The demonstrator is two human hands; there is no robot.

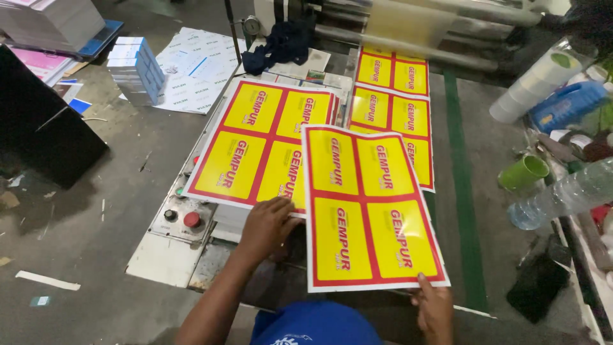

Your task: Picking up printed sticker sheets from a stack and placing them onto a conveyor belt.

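My right hand (435,308) grips the near right corner of a printed sheet (367,207) with four yellow panels framed in red, held out flat in front of me. My left hand (267,225) rests with fingers spread on the near edge of a stack of the same yellow and red sheets (258,144), lying on a machine table. More such sheets (391,96) lie further back, coming out from under the machine's rollers.
A control panel (182,217) with a red button sits left of the stack. Dark blue cloth (278,45) lies at the back. A green cup (522,172), clear bottle (562,195) and white roll (533,86) crowd the right. Paper stacks (135,69) stand on the floor at left.
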